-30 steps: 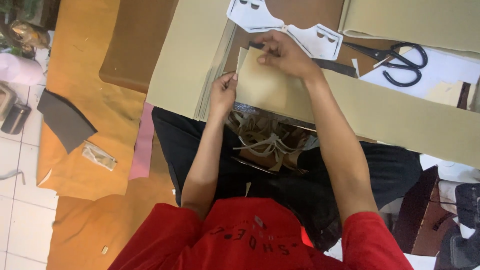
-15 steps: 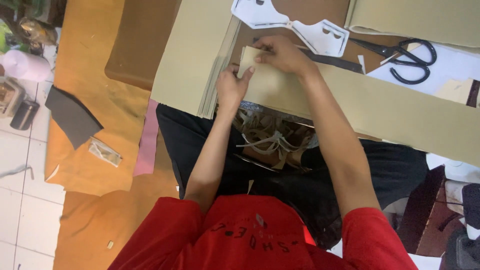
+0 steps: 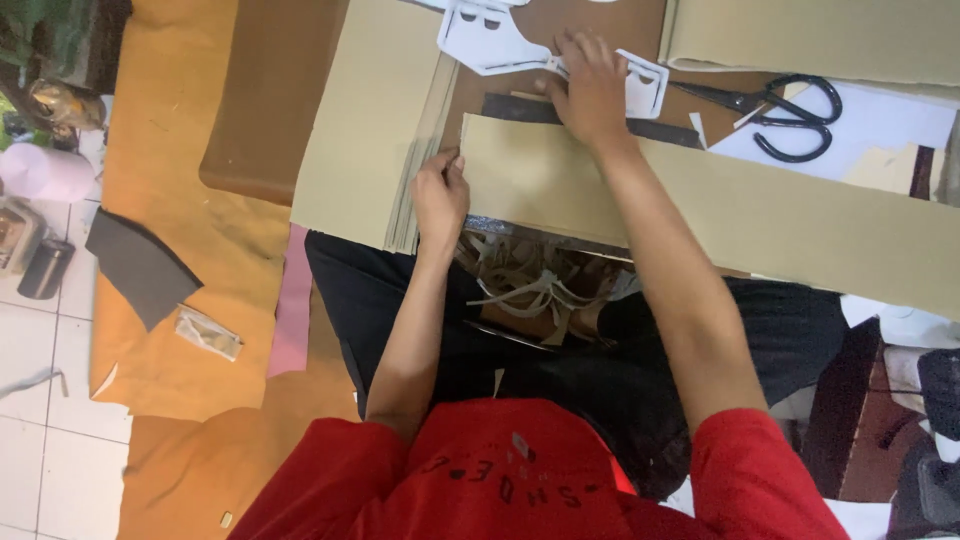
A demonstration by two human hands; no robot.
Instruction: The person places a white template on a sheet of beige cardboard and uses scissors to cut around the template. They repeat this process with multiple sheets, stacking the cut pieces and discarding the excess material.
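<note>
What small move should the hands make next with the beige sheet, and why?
Probably press the beige sheet flat and square it up. The left hand pinches its left edge beside a stack of sheets, while the right hand rests at its top edge on a white template. The scissors lie untouched.

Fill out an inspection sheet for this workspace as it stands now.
Surface: brown board over orange sheet.
Job's things: long tan card strip; white cut-out paper template; dark flat ruler.
Clutter: black-handled scissors, grey scrap, pale offcuts in lap.
Grippers: left hand at strip's end; right hand pressing template.
Cables: nothing seen.
Surroundings: white tiled floor.
</note>
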